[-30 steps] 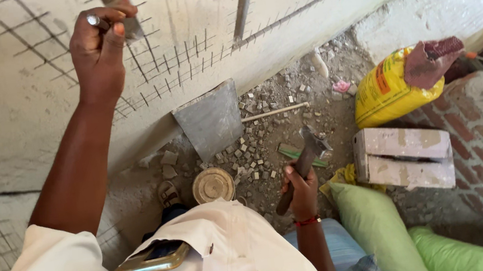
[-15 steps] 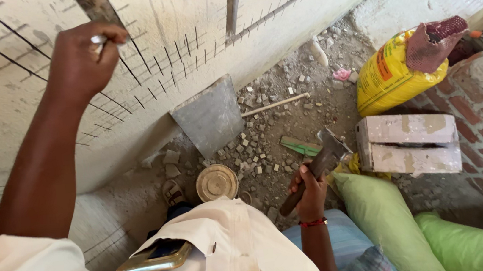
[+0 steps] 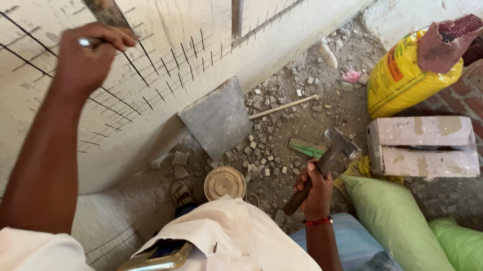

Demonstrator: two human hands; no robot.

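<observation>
The left hand [image 3: 87,59] is closed on a thin metal rod, apparently a chisel [image 3: 91,42]; only a short bright length shows above the fingers, so its tip and full length cannot be made out. It is held against the plastered wall [image 3: 181,16], which carries a scored grid of dark lines. The right hand [image 3: 316,190] is clamped around the handle of a hammer [image 3: 325,165], held low and well apart from the wall. The hammer's long axis runs diagonally, handle end toward the person and metal head pointing up and away toward the pale block [image 3: 422,146]. The lower end of the handle is hidden by the fingers. Between hammer and wall, the rubble floor [image 3: 289,130] holds a grey slab [image 3: 215,117] leaning on the wall base, a round lid [image 3: 224,183] and a thin stick [image 3: 283,107]. Beyond the block stands a yellow sack [image 3: 402,74]; green sacks [image 3: 394,221] lie beside the hammer, partly cut off by the frame edge. A phone [image 3: 156,258] sits in the shirt pocket.
</observation>
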